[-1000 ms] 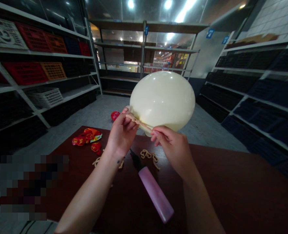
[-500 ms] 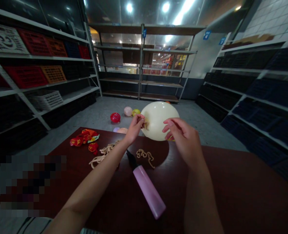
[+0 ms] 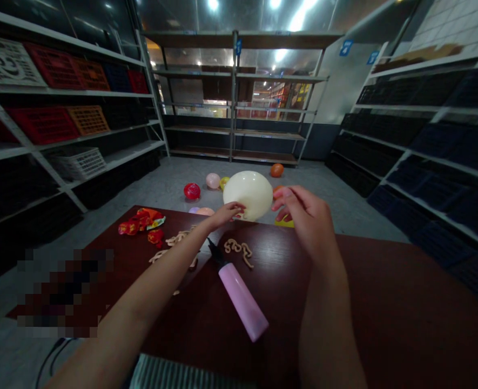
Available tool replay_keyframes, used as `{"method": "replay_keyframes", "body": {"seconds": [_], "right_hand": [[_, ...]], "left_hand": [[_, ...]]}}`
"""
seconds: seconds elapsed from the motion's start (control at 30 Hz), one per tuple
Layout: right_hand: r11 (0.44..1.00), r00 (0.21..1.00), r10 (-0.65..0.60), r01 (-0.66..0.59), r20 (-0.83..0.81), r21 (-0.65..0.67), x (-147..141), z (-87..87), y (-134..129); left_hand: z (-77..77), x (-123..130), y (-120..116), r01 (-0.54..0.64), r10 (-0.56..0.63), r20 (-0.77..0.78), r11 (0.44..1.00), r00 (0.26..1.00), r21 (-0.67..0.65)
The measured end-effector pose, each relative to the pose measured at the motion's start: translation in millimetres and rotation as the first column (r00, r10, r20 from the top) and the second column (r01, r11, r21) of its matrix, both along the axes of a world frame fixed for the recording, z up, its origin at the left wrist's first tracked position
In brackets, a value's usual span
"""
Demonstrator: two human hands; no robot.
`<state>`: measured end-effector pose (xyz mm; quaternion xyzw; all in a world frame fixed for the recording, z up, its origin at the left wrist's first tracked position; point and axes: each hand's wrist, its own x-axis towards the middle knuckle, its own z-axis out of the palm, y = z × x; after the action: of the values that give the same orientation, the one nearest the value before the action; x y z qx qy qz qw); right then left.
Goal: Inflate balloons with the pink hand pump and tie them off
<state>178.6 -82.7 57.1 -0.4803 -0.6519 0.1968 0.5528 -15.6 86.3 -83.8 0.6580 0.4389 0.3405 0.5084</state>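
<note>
A large cream balloon (image 3: 248,189) is just beyond the far edge of the table, looking round and full. My left hand (image 3: 227,213) reaches out to its lower left side, fingers stretched; whether they still touch it I cannot tell. To the balloon's right, my right hand (image 3: 303,216) is raised with fingers loosely bent and apart, nothing in them. Below and between my hands lies a pink balloon pump (image 3: 243,301) with a black nozzle (image 3: 216,253). Curled beige strips (image 3: 239,248) lie beside the nozzle, and more beige strips (image 3: 177,237) are partly hidden by my left forearm.
Red wrapped packets (image 3: 139,221) lie at the left of the dark brown table (image 3: 368,292). Several balloons rest on the floor, among them a red balloon (image 3: 192,190) and an orange balloon (image 3: 276,170). Shelves with crates (image 3: 87,121) flank both sides; a rack (image 3: 234,108) stands behind.
The cream balloon has moved away and slightly left. My left hand has gone from a pinch at its side to stretched fingers. My right hand has hardly moved.
</note>
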Motion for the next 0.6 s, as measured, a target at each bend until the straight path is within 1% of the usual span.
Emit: {"method": "replay_keyframes", "body": {"seconds": [0.13, 0.27, 0.33, 0.43, 0.5, 0.57, 0.6], "right_hand": [[0.999, 0.996, 0.029, -0.026, 0.08, -0.029, -8.8, -2.0, 1.2], [0.994, 0.983, 0.07, -0.056, 0.168, -0.092, -20.2, -5.8, 3.6], [0.988, 0.976, 0.1, -0.074, 0.195, -0.136, -25.6, -11.4, 5.3], [0.968, 0.956, 0.17, -0.117, 0.238, -0.22, -33.5, -28.6, 6.1], [0.949, 0.922, 0.227, -0.138, 0.313, -0.283, -39.3, -45.9, 4.0], [0.934, 0.871, 0.265, -0.125, 0.413, -0.334, -45.6, -65.9, -0.1], [0.927, 0.847, 0.274, -0.107, 0.456, -0.358, -48.7, -76.1, -2.5]], "left_hand": [[-6.5, -27.5, -5.8, 0.003, -0.004, 0.009, 1.0, 1.0, 0.021], [-1.4, -63.6, -23.5, -0.043, 0.042, 0.026, 0.998, 0.999, 0.038], [1.7, -86.0, -36.0, -0.076, 0.075, 0.043, 0.997, 0.996, 0.033], [0.8, -125.1, -56.2, -0.152, 0.141, 0.084, 0.98, 0.986, 0.129], [-4.7, -153.1, -69.0, -0.242, 0.225, 0.104, 0.948, 0.969, 0.208], [-14.1, -180.8, -81.1, -0.369, 0.349, 0.121, 0.894, 0.929, 0.255], [-20.0, -193.8, -87.0, -0.448, 0.429, 0.131, 0.848, 0.894, 0.282]]}}
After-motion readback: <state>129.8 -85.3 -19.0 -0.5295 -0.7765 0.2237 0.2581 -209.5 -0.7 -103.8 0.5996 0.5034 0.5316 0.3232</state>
